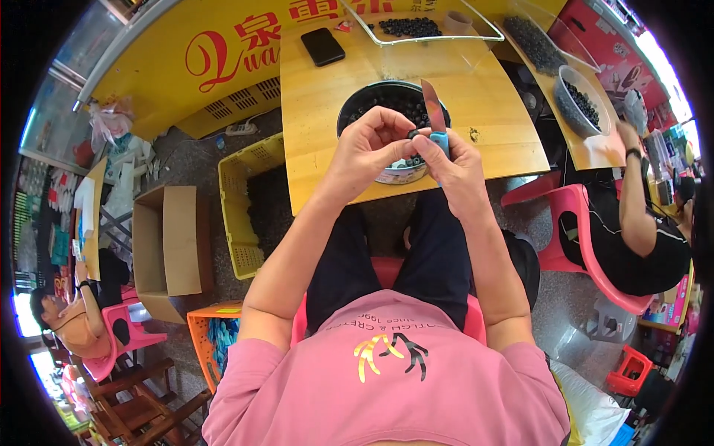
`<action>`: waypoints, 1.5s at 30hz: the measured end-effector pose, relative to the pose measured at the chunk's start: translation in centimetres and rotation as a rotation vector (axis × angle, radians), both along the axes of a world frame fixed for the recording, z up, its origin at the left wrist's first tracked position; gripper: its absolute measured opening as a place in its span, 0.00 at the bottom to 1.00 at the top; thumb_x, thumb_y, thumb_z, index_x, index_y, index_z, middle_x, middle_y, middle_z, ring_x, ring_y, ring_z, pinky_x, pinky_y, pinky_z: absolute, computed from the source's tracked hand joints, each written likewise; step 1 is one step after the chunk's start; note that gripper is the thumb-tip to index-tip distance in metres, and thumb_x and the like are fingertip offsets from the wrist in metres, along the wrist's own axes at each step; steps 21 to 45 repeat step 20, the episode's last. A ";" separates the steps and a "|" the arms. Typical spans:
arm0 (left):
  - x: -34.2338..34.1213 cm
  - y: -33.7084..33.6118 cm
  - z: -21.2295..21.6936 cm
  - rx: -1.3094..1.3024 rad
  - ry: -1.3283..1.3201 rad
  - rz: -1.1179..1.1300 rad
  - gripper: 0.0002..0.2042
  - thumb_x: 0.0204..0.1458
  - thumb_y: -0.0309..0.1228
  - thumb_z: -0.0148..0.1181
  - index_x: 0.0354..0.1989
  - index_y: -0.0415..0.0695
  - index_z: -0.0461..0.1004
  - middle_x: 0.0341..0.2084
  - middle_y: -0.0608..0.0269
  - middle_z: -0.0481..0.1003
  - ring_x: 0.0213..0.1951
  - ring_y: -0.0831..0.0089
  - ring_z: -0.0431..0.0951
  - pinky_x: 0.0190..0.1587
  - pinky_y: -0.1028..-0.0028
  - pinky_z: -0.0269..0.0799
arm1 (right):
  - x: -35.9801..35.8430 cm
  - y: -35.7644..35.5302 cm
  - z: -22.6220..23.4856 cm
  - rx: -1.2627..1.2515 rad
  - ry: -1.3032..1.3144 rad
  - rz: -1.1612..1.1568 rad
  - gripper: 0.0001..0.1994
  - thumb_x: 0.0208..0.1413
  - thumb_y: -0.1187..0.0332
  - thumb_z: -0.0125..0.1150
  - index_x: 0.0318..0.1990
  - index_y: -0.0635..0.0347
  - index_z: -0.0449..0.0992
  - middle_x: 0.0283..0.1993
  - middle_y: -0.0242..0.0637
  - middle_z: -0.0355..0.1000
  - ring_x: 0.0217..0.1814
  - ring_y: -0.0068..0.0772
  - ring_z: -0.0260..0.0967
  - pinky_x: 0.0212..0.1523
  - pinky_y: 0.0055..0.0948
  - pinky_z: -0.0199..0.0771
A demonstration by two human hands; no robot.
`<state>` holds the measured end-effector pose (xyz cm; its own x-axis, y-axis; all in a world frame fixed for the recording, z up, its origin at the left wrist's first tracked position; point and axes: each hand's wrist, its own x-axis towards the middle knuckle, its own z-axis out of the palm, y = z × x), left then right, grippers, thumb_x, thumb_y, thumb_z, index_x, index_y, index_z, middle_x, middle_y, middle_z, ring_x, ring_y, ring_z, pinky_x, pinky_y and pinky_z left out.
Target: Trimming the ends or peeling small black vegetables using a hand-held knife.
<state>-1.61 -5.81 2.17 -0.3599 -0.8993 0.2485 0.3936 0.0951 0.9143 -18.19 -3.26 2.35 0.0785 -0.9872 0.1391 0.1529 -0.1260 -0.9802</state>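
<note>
My left hand (pixel 375 145) pinches a small round black piece (pixel 413 134) between thumb and fingertips; its exact kind is too small to tell. My right hand (pixel 455 160) grips a knife (pixel 433 106) by its light blue handle, blade pointing up and away from me. The right thumb meets the black piece beside the left fingertips. Both hands are over a round bowl (pixel 400 176) on the wooden table (pixel 316 149). Many similar black pieces (pixel 388 97) lie in the bowl, partly hidden by my hands.
A black phone (pixel 323 47) and a white-rimmed clear tray of black pieces (pixel 410 28) are at the table's far side. Left of my legs stand a yellow crate (pixel 238 238) and cardboard box (pixel 187 241). At right, another person's arm (pixel 636 201) reaches beside a clear bowl (pixel 573 119).
</note>
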 end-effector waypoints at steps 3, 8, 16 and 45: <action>0.2 1.0 0.0 -0.010 0.011 0.051 0.11 0.54 0.24 0.63 0.43 0.39 0.71 0.35 0.66 0.75 0.37 0.81 0.74 0.40 0.79 0.71 | 0.1 0.2 0.7 0.080 -0.136 0.075 0.10 0.57 0.66 0.65 0.41 0.62 0.77 0.26 0.22 0.69 0.21 0.10 0.55 0.21 0.14 0.52; 0.5 1.9 -0.5 -0.029 -0.052 0.082 0.09 0.56 0.24 0.61 0.43 0.38 0.72 0.35 0.66 0.76 0.36 0.83 0.74 0.39 0.82 0.70 | -0.6 0.2 0.7 0.141 -0.127 0.108 0.08 0.57 0.67 0.65 0.39 0.61 0.77 0.25 0.23 0.69 0.20 0.11 0.56 0.21 0.15 0.53; -0.8 2.5 -1.2 0.055 -0.028 0.215 0.09 0.57 0.24 0.58 0.45 0.36 0.72 0.34 0.64 0.77 0.34 0.82 0.75 0.37 0.81 0.71 | -0.5 -0.1 0.0 0.140 -0.215 0.091 0.07 0.59 0.67 0.62 0.39 0.61 0.77 0.26 0.24 0.70 0.20 0.10 0.57 0.21 0.15 0.54; -0.7 2.5 -1.4 0.095 -0.038 0.186 0.12 0.58 0.25 0.58 0.49 0.36 0.72 0.36 0.62 0.78 0.34 0.82 0.75 0.37 0.81 0.72 | -0.1 -0.1 0.1 0.128 -0.138 0.033 0.08 0.59 0.66 0.62 0.41 0.61 0.76 0.28 0.27 0.73 0.21 0.11 0.57 0.22 0.15 0.55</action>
